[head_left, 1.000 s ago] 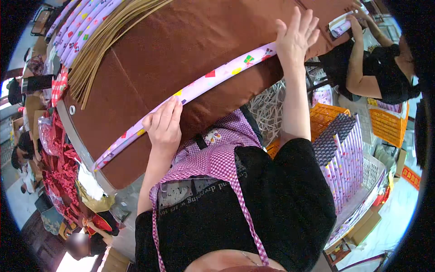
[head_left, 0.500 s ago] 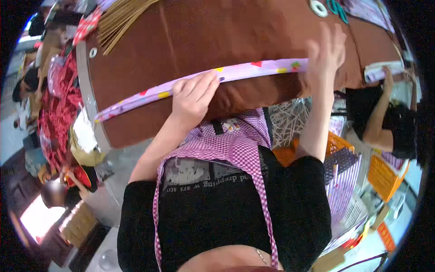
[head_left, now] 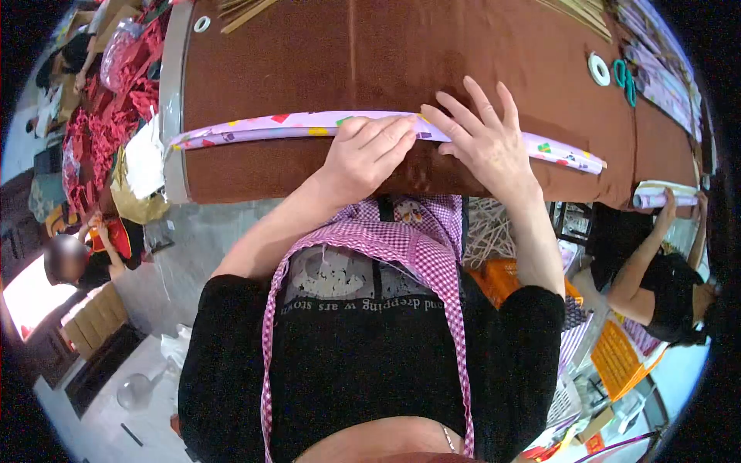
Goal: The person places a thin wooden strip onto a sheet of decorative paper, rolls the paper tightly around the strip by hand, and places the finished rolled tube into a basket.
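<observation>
A long, narrow roll of lilac printed sheet [head_left: 266,126] lies across the brown table, slightly bowed, with coloured shapes on it. Whether it is fabric or plastic I cannot tell. My left hand [head_left: 367,157] is closed over the middle of the roll, its fingers together. Just to the right, my right hand [head_left: 488,147] is open over the roll with fingers spread, hiding a stretch of it. The roll's right end shows past that hand, near the table's front edge.
Brown cloth covers the table [head_left: 309,62]. Thin brown sticks [head_left: 579,17], a white tape ring [head_left: 598,69] and green-handled scissors [head_left: 625,81] lie toward the back. At right, a co-worker's hands [head_left: 670,198] touch another roll [head_left: 652,193]. Orange crates [head_left: 617,359] stand below.
My right hand has come down and leftward to the roll, fingers spread. My left hand stays on the roll. The view has shifted, showing more of the table's right side.
</observation>
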`<state>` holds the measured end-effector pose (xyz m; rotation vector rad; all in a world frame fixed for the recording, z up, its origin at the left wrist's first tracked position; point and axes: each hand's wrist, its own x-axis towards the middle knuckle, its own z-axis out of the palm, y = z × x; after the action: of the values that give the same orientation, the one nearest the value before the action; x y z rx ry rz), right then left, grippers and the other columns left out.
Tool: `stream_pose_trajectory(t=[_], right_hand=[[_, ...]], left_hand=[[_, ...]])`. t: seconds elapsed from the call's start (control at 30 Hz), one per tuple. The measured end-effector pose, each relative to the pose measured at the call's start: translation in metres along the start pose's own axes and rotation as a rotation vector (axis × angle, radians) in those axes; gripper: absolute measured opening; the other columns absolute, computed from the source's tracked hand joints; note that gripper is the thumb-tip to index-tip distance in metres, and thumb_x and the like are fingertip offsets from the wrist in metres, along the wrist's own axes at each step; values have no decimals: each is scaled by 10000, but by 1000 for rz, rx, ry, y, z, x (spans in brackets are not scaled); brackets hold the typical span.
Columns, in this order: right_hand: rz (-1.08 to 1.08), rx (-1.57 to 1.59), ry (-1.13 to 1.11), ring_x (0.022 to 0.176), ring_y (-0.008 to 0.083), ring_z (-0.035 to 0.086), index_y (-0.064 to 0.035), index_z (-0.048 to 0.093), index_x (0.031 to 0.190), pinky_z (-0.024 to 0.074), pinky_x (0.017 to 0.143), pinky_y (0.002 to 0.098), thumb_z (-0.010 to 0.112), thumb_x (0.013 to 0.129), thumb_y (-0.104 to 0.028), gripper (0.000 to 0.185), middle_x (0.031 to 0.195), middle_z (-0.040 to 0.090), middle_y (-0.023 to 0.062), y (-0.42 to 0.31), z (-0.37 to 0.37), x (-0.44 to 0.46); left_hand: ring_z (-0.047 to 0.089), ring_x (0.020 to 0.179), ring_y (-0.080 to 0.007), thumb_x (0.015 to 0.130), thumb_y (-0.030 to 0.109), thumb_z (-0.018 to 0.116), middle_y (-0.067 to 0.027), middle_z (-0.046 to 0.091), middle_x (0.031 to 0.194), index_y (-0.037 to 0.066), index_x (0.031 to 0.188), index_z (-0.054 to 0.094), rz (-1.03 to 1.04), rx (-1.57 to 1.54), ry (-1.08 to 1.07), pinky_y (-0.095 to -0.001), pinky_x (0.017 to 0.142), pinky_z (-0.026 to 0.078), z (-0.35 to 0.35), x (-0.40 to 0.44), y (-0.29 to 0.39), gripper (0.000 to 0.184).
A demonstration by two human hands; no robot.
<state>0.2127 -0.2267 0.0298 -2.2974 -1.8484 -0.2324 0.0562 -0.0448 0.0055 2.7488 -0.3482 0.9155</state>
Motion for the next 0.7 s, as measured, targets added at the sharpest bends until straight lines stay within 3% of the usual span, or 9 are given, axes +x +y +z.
stream_pose_trajectory(t=[0.07, 0.13, 0.2, 0.23, 0.47, 0.53, 0.57, 0.6, 0.7], right_hand=[[10, 15, -21, 1375, 273, 441, -260, 545, 1403, 268, 1158, 564, 751, 743, -325, 695, 1378, 581, -33, 0, 0, -1], [-37, 8, 12, 1298, 259, 501, -217, 574, 1371, 333, 1113, 512, 745, 751, -294, 648, 1313, 617, -22, -1, -9, 3], [-17, 61, 9, 1179, 227, 543, -188, 588, 1354, 395, 1021, 446, 741, 761, -270, 618, 1274, 631, -17, 1, -10, 3], [-41, 36, 29, 1044, 205, 554, -178, 596, 1348, 420, 928, 399, 739, 764, -260, 607, 1241, 641, -14, 2, -13, 5], [2, 70, -44, 970, 220, 568, -170, 577, 1366, 449, 879, 385, 747, 769, -221, 623, 1242, 618, 19, -4, -18, 4], [10, 81, -40, 976, 227, 571, -166, 577, 1365, 455, 872, 387, 746, 769, -202, 621, 1247, 609, 28, -9, -18, 6], [24, 92, -33, 982, 233, 575, -161, 577, 1365, 461, 866, 389, 745, 769, -184, 619, 1253, 599, 38, -11, -18, 7], [8, 87, -35, 982, 233, 575, -161, 577, 1365, 461, 866, 389, 745, 769, -184, 619, 1253, 599, 38, -13, -19, 7], [62, 79, -51, 997, 262, 579, -107, 605, 1286, 464, 855, 411, 724, 769, -118, 530, 1244, 595, 57, -17, -19, 6]], left_hand=[[662, 1059, -209, 796, 136, 629, -112, 676, 1187, 14, 1019, 676, -1, 25, 13, -339, 858, 437, -3, -3, 1, 258], [646, 1111, -222, 797, 146, 629, -112, 672, 1200, 19, 1000, 677, 15, -29, -34, -344, 881, 442, -13, -4, 6, 245], [617, 1180, -227, 800, 141, 627, -91, 676, 1212, 45, 950, 698, 37, -12, -66, -376, 944, 443, -23, -12, 11, 192], [621, 1172, -221, 803, 139, 630, -87, 681, 1212, 50, 945, 703, 33, -17, -51, -372, 953, 442, -27, -18, 11, 183], [615, 1210, -209, 847, 137, 638, -89, 687, 1236, 67, 1013, 713, -105, 45, -12, -391, 1054, 382, -39, -39, 16, 195], [597, 1242, -234, 859, 173, 648, -104, 657, 1287, 59, 1092, 698, -162, 74, -14, -413, 1093, 358, -39, -23, 19, 264], [574, 1261, -319, 886, 276, 646, -169, 618, 1327, 20, 1182, 651, -135, 58, -34, -454, 1079, 369, -34, -19, 18, 392], [574, 1261, -319, 886, 276, 646, -169, 618, 1327, 20, 1182, 651, -146, 66, -24, -454, 1079, 369, -31, -12, 21, 392], [431, 1381, -397, 881, 439, 613, -221, 479, 1463, -26, 1321, 547, -189, -11, -93, -525, 1131, 305, -16, 6, 28, 644]])
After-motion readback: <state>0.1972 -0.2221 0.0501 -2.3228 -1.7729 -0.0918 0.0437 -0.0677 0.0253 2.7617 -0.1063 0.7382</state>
